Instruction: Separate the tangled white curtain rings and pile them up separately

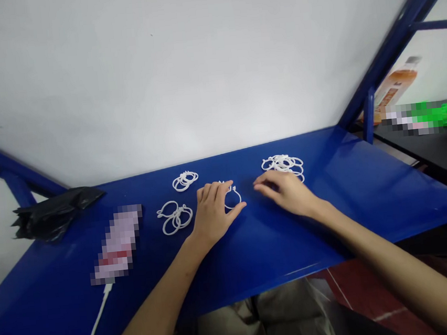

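Note:
My left hand (214,210) rests over the blue tabletop with thumb and fingers apart. A thin white ring (240,199) with small knobs at its top lies between the thumb and fingers, partly covered by them. To the right, my right hand (289,191) has its fingers curled and the thumb tip close to the index tip; nothing shows between them. Just behind it is a pile of white rings (282,162), partly hidden by the hand. Left of my left hand lie two more clusters, a nearer group of rings (176,218) and a farther group (185,180).
The blue table (264,258) meets a white wall (199,75). At left are a black plastic bag (57,212) and a blurred phone-like object (118,246) with a white cable (96,324). Blue frame bars (387,38) rise at right, beside a bottle (395,87).

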A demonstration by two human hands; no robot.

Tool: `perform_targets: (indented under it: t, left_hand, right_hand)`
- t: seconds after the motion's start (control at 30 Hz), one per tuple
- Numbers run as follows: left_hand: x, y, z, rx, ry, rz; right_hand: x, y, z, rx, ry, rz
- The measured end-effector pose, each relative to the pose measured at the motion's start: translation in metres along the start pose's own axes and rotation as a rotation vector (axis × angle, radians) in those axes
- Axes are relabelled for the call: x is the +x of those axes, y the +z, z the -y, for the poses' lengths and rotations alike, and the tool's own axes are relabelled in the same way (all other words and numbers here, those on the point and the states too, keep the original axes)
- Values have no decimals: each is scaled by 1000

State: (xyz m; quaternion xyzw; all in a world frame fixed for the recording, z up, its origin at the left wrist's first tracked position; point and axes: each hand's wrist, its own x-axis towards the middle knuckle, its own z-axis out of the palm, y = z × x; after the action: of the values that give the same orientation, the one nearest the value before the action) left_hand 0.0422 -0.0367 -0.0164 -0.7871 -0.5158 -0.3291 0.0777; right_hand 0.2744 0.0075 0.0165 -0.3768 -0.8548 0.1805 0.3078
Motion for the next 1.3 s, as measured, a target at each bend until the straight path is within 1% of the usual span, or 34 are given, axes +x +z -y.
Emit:
perform_targets:
  t: [0.03,0.1,0.17,0.23,0.33,0.43,0.53,0.6,0.67,0.77,0.9,1.0,1.07,1.13,1.2,1.3]
  left_hand:
    - [0,1,0,-21,15,-35]
    - [-2,1,0,-64,23,-83]
    - [-2,1,0,-149,-1,-76]
    - [-2,-2,-1,-327,-53,-10]
    - [0,-5,-3,-636,-184,104]
    - [3,-6,-5,-785,-324,146]
    - [5,-6,-6,-809,-410,157]
    - [6,-6,-5,-784,-435,172]
    - [7,-7,-3,-745,-449,184]
    - [7,-9,-1,-666,-496,149]
    - [7,-8,0,-625,-549,103]
    - [6,-7,2,-722,-541,122]
    - [5,-6,3,-825,-526,137]
    - [5,-5,4,-883,-523,145]
    - [4,-4,4,-902,-539,138]
    - [3,-1,6,-941,-564,118]
  right_hand:
    - [5,8,10,83,30,109]
    - [14,23,22,202,91,217]
    - [18,35,26,275,149,216]
    - [18,41,23,317,179,165]
    - [12,40,16,377,163,133]
    - [8,34,14,406,108,160]
    - [6,31,15,381,61,180]
    - [6,32,16,343,42,164]
    - [6,33,16,284,11,115]
    - [3,35,17,192,-24,5]
    - [-2,38,20,171,-87,-13]
    - [-3,41,22,183,-108,-72]
    - [-3,43,23,207,-67,-120]
    - [-2,43,24,236,-30,-140]
    - [-1,43,23,262,-25,-126]
    - [-2,42,22,301,-59,-75]
